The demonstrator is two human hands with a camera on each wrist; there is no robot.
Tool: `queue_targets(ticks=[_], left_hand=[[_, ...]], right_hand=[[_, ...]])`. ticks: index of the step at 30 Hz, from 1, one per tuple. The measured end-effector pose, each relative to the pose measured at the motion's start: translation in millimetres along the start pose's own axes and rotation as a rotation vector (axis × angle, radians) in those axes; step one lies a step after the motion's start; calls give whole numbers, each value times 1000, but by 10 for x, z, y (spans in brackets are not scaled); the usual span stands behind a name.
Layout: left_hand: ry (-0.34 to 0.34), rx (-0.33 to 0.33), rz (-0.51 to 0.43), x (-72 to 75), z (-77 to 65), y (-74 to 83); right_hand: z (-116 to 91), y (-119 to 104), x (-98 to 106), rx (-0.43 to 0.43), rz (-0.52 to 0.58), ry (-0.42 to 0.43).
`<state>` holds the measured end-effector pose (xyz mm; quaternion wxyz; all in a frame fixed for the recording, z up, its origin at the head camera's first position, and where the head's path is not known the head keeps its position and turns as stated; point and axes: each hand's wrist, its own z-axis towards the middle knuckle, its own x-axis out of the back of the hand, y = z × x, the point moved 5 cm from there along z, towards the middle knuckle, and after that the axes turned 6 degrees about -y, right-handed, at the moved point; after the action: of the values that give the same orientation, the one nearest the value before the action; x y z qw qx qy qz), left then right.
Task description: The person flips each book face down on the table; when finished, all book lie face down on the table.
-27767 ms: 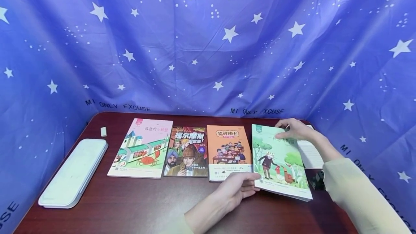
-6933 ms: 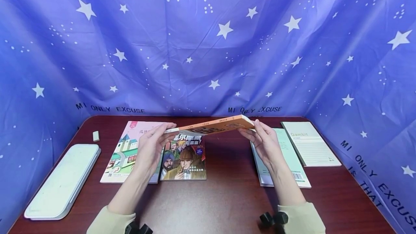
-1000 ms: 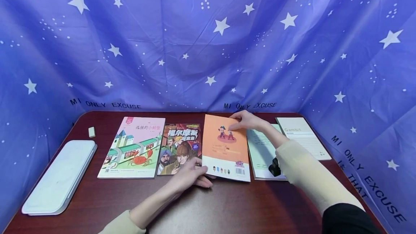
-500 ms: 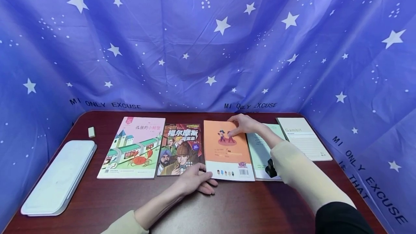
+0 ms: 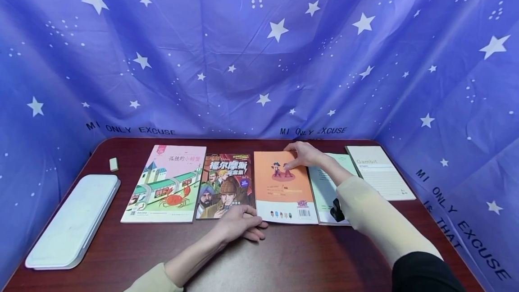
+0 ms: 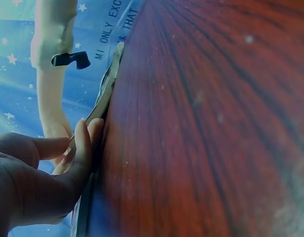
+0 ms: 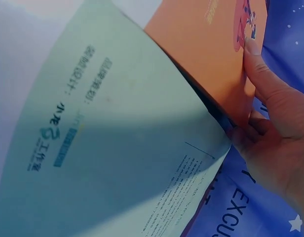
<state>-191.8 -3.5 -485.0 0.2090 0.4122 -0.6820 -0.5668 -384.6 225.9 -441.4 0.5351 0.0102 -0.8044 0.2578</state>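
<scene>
The orange book [image 5: 279, 188] lies back cover up in the row, with a white band and barcode at its bottom. My left hand [image 5: 239, 224] pinches its lower left corner, thumb on the cover side and fingers low at the edge. In the left wrist view the left hand [image 6: 48, 173] is seen at the book's edge, close over the table. My right hand [image 5: 306, 154] holds the top right corner. Its thumb [image 7: 258, 61] lies on the orange cover in the right wrist view, other fingers at the edge. The green book [image 5: 330, 184] lies beside it, partly under my right sleeve.
Left of the orange book lie a detective book [image 5: 225, 184] and a pink crab book [image 5: 168, 184]. A white case [image 5: 75, 220] and an eraser [image 5: 113, 164] are at the far left. A Gambit notepad [image 5: 381, 175] lies at the right. A starry curtain [image 5: 243, 57] surrounds the table.
Earlier the orange book lay front up, then was lifted and turned; now its back shows. Over the last second it settled slightly lower and flatter. The green book was also turned over earlier.
</scene>
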Motion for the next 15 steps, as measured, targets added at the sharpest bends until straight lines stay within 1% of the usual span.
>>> queue_targets(ticks=[7,15], left_hand=[[4,12,42,23,-24,6],[12,59,60,74,-19,-15]], right_hand=[[-2,22,-5,2,-25,11],[-2,-1,-6,18,-28,19]])
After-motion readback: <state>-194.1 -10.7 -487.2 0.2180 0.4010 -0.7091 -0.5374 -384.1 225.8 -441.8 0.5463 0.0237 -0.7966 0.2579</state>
